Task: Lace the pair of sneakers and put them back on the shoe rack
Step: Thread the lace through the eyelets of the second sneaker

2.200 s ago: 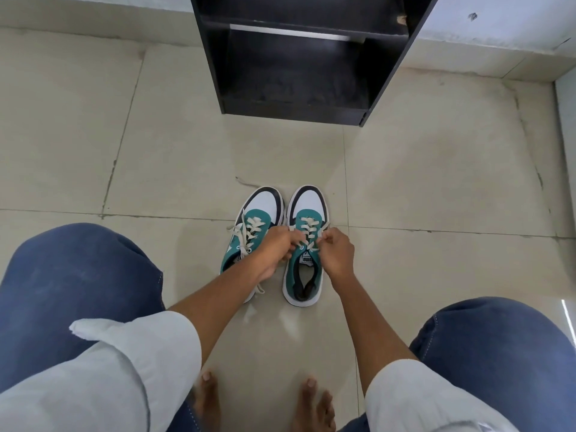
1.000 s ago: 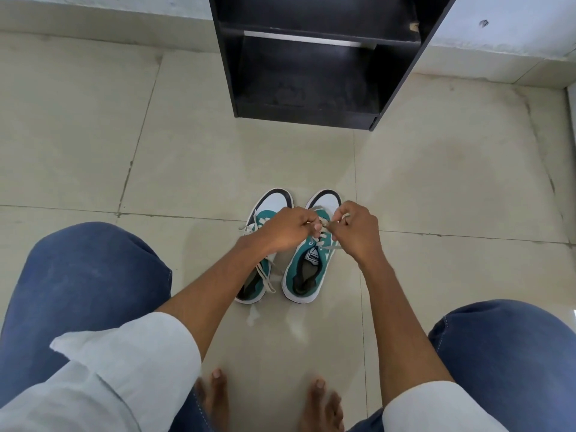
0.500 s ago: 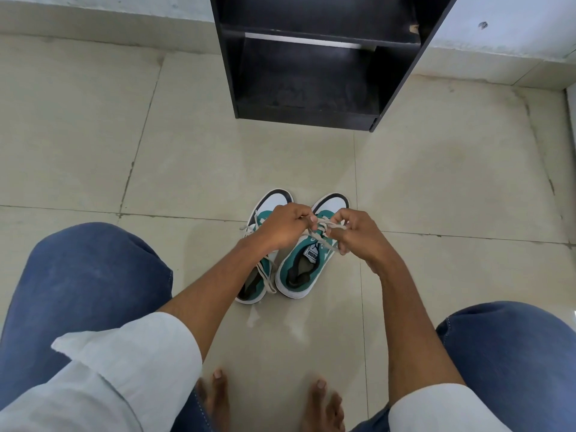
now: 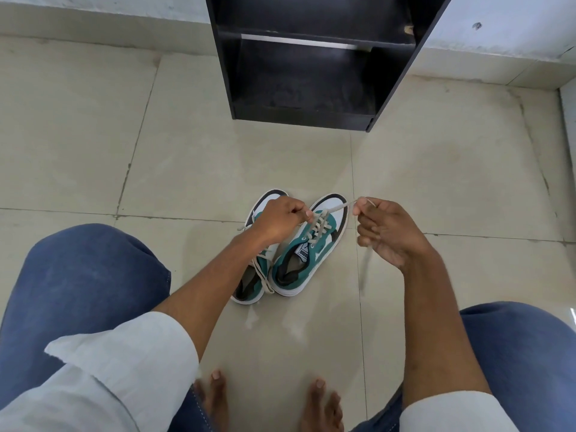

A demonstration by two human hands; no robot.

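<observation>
Lace (image 4: 338, 207) now runs taut: our right hand (image 4: 385, 233) has moved away from the right sneaker (image 4: 307, 254), fingers pinched on it; our left hand (image 4: 279, 221), closed, pinches the other end, so we tighten.

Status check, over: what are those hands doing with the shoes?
Right hand pulling lace taut; left hand pinching at right sneaker. Both sneakers on floor. Rack path open.

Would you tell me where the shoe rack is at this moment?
In the head view the black shoe rack stands at top centre against the wall, on the tiled floor beyond the two sneakers, apart from them.
</observation>
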